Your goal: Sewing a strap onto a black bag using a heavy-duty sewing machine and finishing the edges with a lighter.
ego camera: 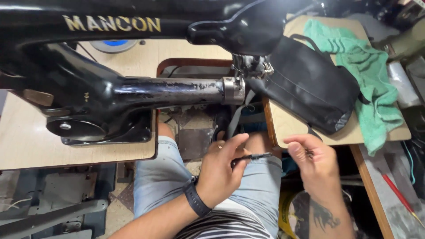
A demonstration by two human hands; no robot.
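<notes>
Wooden table (pixel 26 141) bears a black sewing machine (pixel 133 88); black bag (pixel 310 88); green towel (pixel 372 84).

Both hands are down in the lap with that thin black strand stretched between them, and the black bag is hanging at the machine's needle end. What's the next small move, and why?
Probably bring the strand up toward the needle end of the sewing machine. The left hand pinches one end and the right hand holds the other, both low over the lap, while the black bag already sits at the arm's tip. I can't tell whether the strand is thread or a thin strap.
</notes>
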